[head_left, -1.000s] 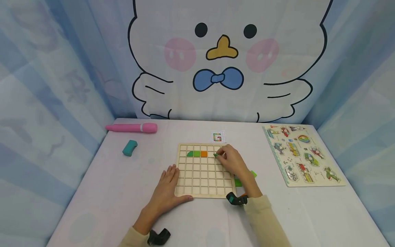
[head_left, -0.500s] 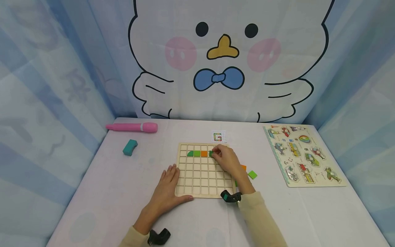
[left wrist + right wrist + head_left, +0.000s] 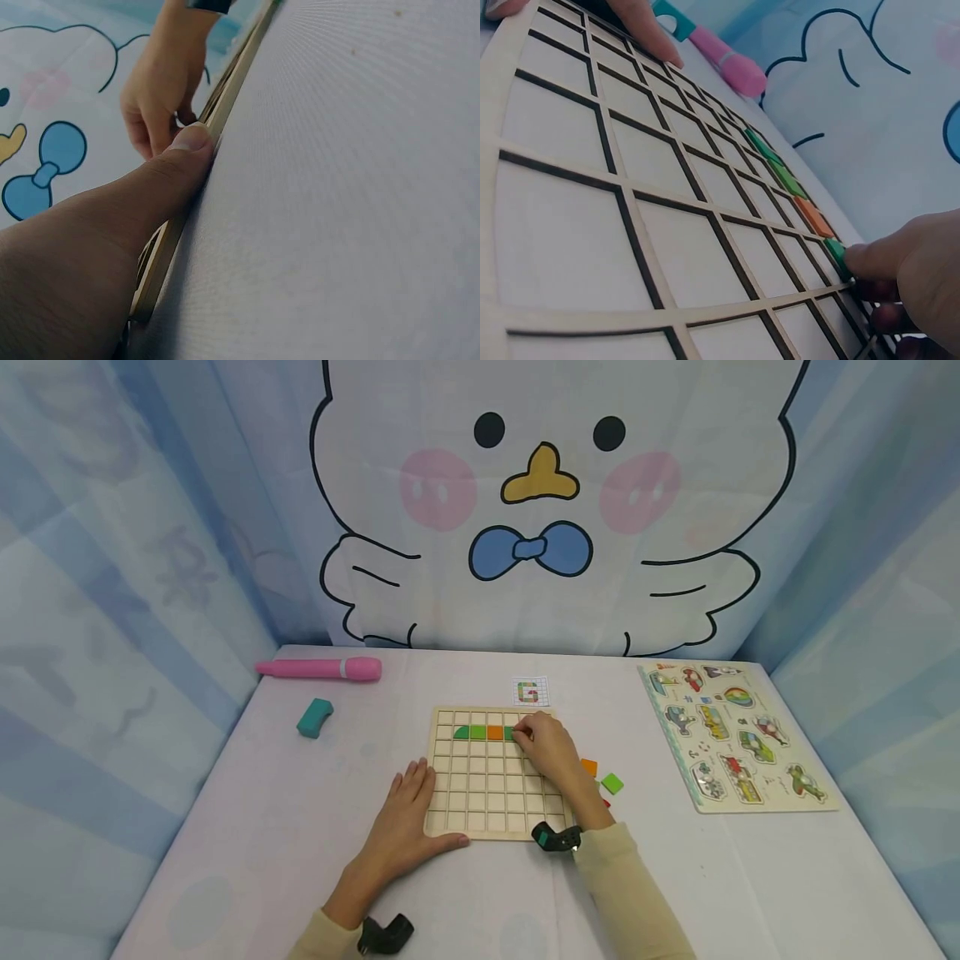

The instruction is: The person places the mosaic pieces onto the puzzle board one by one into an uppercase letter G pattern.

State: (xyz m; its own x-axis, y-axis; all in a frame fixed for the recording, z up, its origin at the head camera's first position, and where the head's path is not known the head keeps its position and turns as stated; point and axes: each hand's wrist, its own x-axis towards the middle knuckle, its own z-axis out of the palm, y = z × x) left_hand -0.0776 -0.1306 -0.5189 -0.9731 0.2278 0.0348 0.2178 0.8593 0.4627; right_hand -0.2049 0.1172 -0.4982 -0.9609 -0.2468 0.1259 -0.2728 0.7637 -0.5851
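A wooden grid board [image 3: 497, 785] lies on the white table. In one of its upper rows sit a dark green piece with a curved side [image 3: 462, 733], a light green square [image 3: 477, 732] and an orange square [image 3: 495, 732]. Beside the orange one, my right hand [image 3: 551, 750] pinches a small dark green tile [image 3: 835, 255], with the thumb at its edge; the tile lies in or right at its cell. My left hand [image 3: 408, 810] rests spread along the board's left side, its thumb [image 3: 184, 154] on the near edge.
Loose tiles, among them an orange one [image 3: 589, 767] and a light green one [image 3: 612, 783], lie right of the board, partly behind my right forearm. A small pattern card [image 3: 531, 692] lies behind it. A picture puzzle [image 3: 738, 739], pink pen-like object [image 3: 318, 669] and teal block [image 3: 315, 718] stand farther out.
My right hand has moved slightly left with the dark green tile, bringing it down beside the orange square. More loose tiles show past the forearm. The left hand has stayed put.
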